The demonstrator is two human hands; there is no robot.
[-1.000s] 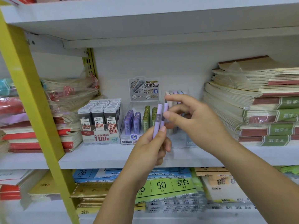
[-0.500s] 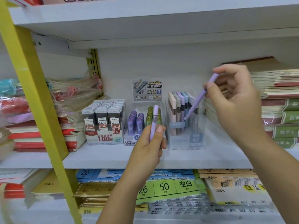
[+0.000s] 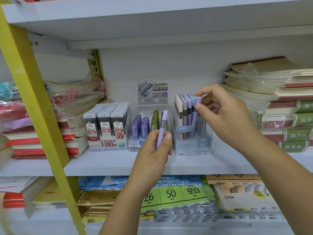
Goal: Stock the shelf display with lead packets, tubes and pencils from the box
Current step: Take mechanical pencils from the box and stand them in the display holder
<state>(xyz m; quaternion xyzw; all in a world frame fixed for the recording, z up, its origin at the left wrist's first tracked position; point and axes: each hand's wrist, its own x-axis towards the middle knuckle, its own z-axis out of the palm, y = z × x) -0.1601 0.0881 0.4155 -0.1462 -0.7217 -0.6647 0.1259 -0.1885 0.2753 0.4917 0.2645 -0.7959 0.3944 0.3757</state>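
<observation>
White shelf (image 3: 101, 165) carries a clear box (image 3: 191, 148) of pastel pencils (image 3: 182, 106); the right hand (image 3: 227, 119) pinches a purple pencil (image 3: 195, 119) between thumb and forefinger, its lower end inside that box, below the fingers (image 3: 199, 108); the left hand (image 3: 152, 155) grips a second purple pencil (image 3: 162, 126) upright, left of them.

White shelf (image 3: 101, 165), display boxes (image 3: 108, 143), notebook stacks (image 3: 288, 116)
</observation>
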